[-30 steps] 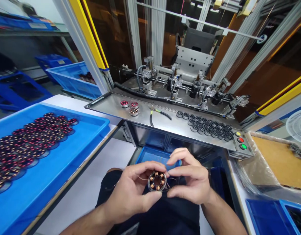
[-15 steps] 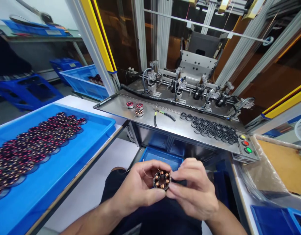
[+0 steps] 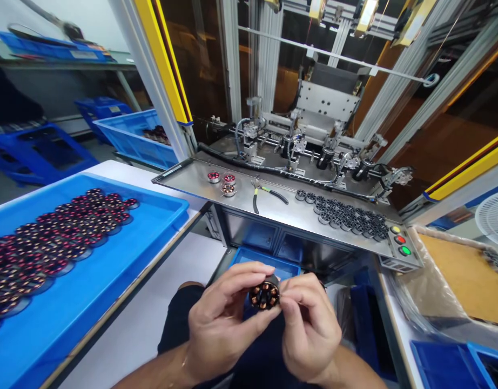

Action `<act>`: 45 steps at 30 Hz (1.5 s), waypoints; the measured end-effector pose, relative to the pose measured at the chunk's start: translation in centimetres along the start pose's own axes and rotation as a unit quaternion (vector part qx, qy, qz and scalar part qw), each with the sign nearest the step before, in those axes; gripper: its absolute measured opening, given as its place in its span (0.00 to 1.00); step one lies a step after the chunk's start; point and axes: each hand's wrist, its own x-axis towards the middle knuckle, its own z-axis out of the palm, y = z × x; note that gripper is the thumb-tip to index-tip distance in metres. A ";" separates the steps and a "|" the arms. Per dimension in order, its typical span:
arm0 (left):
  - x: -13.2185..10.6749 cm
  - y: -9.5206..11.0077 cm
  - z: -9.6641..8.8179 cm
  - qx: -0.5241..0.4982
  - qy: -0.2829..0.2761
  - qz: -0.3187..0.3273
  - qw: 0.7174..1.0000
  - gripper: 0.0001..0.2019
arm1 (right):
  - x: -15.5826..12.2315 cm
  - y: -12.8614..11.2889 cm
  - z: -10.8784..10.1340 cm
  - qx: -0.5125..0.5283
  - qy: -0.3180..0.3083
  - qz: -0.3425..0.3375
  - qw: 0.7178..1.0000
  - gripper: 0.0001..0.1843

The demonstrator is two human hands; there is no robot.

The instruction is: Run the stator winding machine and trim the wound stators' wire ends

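A motor stator (image 3: 264, 295) with copper windings is held above my lap, its round face turned toward me. My left hand (image 3: 228, 313) grips it between the thumb below and the fingers above. At the stator's right edge, my right hand (image 3: 309, 319) is closed in a pinch of thumb and forefinger. Whatever lies in that pinch is too small or hidden to make out. A thin wire (image 3: 186, 354) shows near my left wrist.
Pliers (image 3: 255, 197) lie on the metal ledge between a few wound stators (image 3: 229, 190) and several black stator cores (image 3: 346, 216). Left stands a blue tray (image 3: 163, 202) of wound stators. A button box (image 3: 401, 262) sits at the ledge's right end, with winding machinery (image 3: 325, 146) behind.
The stator has tilted, so more of its outer side shows on top. My right hand has turned and drawn its fingers into a tighter pinch. The view has shifted slightly.
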 end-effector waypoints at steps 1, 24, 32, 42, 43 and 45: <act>-0.1 0.0 0.1 -0.011 0.006 -0.016 1.000 0.25 | 0.0 0.1 0.1 0.002 -0.001 0.004 1.000 0.07; 1.1 -1.5 -1.4 -0.340 -0.150 -0.296 0.880 0.13 | 2.2 1.0 -2.0 -0.072 -0.071 -0.022 0.995 0.09; 1.3 -1.0 -1.3 -0.343 -0.108 -0.280 0.890 0.20 | 2.5 0.8 -2.5 -0.043 -0.113 -0.050 0.991 0.08; 0.3 -1.5 -1.0 -0.285 -0.191 -0.306 0.888 0.13 | 2.1 0.0 -3.2 -0.095 -0.115 -0.072 0.986 0.07; 0.2 -1.5 -1.0 -0.261 -0.177 -0.278 0.907 0.13 | 1.8 0.1 -2.9 -0.078 -0.103 -0.043 0.991 0.08; 0.0 -1.3 -0.9 -0.195 -0.144 -0.207 0.948 0.13 | 1.3 0.2 -2.4 -0.033 -0.084 0.022 0.996 0.09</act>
